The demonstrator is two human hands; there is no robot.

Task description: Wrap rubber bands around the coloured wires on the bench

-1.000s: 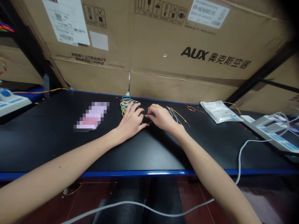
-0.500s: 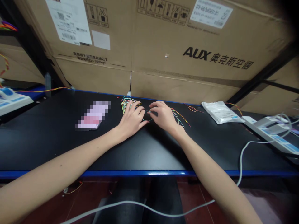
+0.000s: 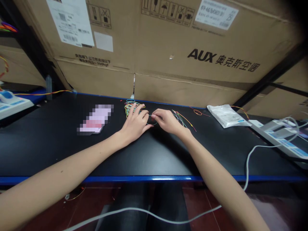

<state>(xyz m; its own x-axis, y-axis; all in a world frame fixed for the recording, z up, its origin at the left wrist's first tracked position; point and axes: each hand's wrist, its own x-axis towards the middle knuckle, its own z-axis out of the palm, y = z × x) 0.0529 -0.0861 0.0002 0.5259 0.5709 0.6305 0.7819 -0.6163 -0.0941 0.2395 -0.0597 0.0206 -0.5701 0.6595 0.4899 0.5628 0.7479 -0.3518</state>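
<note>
My right hand [image 3: 167, 120] is closed in a pinch on a thin green wire [image 3: 152, 124] that curves in a small loop between my two hands. My left hand [image 3: 136, 124] is spread low over the table, its thumb apart from the fingers and close to that loop. Under and behind its fingertips lies a bundle of coiled coloured wires [image 3: 127, 110], mostly yellow and green, partly hidden. To the right of my right hand, several loose wires [image 3: 185, 119] in red, yellow and green lie with their ends fanned out.
A phone-like object [image 3: 96, 118], blurred out, lies left on the black table [image 3: 115, 160]. At the right are a small orange wire coil [image 3: 198, 112], a white plastic packet [image 3: 226, 115] and a power strip [image 3: 276, 138] with a grey cable [image 3: 249, 163]. A large cardboard box [image 3: 163, 41] stands behind.
My right hand's fingers have drawn together on the green wire and shifted slightly left, showing more of the loose wires beside it. My left hand has stayed almost still.
</note>
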